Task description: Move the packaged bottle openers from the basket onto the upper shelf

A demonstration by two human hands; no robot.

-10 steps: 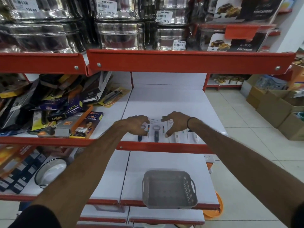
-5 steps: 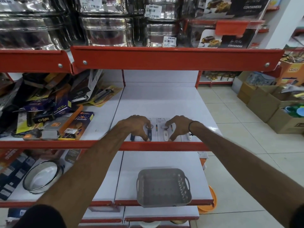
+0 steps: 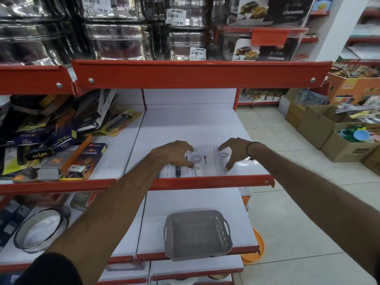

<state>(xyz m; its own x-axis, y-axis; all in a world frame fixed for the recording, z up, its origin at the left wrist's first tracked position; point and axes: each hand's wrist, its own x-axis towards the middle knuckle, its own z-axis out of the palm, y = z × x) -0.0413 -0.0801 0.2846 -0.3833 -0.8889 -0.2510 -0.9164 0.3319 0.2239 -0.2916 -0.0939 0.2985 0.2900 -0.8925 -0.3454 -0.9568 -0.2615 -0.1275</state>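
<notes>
Packaged bottle openers [image 3: 198,163] flat on upper shelf [image 3: 191,128] | left hand [image 3: 172,154], right hand [image 3: 233,152] fingers spread, tips on packs | gray basket [image 3: 197,235] below | tag "NINE MART 119.00" [image 3: 176,16]

Single head view, facing forward-down, close over shelf [image 3: 191,128] front

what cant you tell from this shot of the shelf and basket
- Head view: how many bottle opener packs lie on the upper shelf; the left hand covers some.
- Print on the packs: too small.
- Whether the right hand pinches a pack or only touches it.
- Basket looks empty; its near wall hides the front floor.
</notes>
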